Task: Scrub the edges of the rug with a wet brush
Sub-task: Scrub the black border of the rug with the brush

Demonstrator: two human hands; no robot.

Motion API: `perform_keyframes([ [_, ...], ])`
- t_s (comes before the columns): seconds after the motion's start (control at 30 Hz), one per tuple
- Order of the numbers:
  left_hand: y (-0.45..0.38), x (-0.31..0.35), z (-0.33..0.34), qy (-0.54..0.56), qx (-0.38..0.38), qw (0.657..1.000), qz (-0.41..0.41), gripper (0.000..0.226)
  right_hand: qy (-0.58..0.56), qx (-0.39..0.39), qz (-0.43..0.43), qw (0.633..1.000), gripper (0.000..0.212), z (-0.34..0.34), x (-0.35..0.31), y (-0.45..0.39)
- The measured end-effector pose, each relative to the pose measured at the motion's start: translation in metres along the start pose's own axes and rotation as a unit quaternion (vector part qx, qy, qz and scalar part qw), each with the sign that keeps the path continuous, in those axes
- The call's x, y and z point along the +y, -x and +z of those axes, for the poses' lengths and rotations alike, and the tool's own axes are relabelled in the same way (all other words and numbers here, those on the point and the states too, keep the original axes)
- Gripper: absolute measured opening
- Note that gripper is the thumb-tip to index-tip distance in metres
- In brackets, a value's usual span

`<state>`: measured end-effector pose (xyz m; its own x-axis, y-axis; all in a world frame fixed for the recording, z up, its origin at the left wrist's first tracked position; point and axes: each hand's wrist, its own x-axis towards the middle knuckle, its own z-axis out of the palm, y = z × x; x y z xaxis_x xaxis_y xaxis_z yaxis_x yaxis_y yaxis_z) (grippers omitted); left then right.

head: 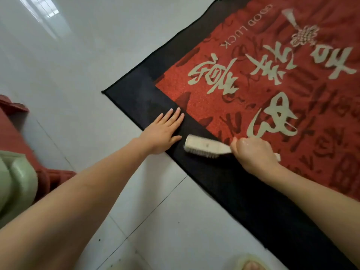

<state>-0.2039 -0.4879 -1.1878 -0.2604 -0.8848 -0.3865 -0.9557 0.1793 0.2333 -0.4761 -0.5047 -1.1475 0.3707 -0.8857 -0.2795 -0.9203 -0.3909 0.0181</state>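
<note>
the rug (253,90) lies flat on the tiled floor (78,75). the left hand (161,133), fingers straight, pins its dark border; the right hand (253,152) grips the brush (204,146), bristles down there. short strokes along the edge look best to me.

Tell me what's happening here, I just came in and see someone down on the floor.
A person is scrubbing a rug laid on the tiled floor. The right hand grips the handle of a pale brush, whose bristles sit on the rug's black border near a corner. The left hand lies flat, fingers straight, on the same border just beside the brush head, holding the rug down.
</note>
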Motion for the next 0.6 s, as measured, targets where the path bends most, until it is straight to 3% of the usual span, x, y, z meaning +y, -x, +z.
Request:
perform_keyframes([
  [0.07, 0.007, 0.012, 0.002, 0.049, 0.001, 0.999, -0.018, 0.085, -0.174, 0.010, 0.165, 0.971, 0.052, -0.004, 0.002, -0.006],
  [0.1, 0.012, 0.020, 0.006, 0.062, -0.003, 0.998, -0.020, 0.099, -0.244, 0.038, 0.184, 0.951, 0.051, -0.005, -0.007, -0.001],
  [0.17, 0.023, 0.035, 0.019, 0.063, -0.005, 0.997, -0.045, 0.134, -0.278, 0.035, 0.125, 0.952, 0.036, 0.001, -0.034, 0.025],
  [0.23, 0.031, 0.047, 0.031, 0.066, 0.016, 0.993, -0.098, 0.153, -0.248, 0.005, 0.050, 0.967, 0.059, 0.007, -0.057, 0.069],
  [0.3, 0.034, 0.052, 0.036, 0.083, 0.031, 0.988, -0.124, 0.156, -0.190, -0.079, 0.016, 0.979, 0.071, 0.016, -0.076, 0.108],
  [0.37, 0.034, 0.052, 0.036, 0.085, 0.031, 0.988, -0.124, 0.157, -0.141, -0.115, 0.021, 0.983, 0.071, 0.021, -0.089, 0.111],
  [0.5, 0.031, 0.048, 0.030, 0.093, 0.012, 0.987, -0.127, 0.163, -0.089, -0.082, 0.007, 0.993, 0.067, 0.016, -0.078, 0.067],
  [0.6, 0.031, 0.049, 0.029, 0.083, 0.005, 0.988, -0.127, 0.163, -0.093, -0.139, -0.025, 0.986, 0.074, 0.011, -0.073, 0.106],
])
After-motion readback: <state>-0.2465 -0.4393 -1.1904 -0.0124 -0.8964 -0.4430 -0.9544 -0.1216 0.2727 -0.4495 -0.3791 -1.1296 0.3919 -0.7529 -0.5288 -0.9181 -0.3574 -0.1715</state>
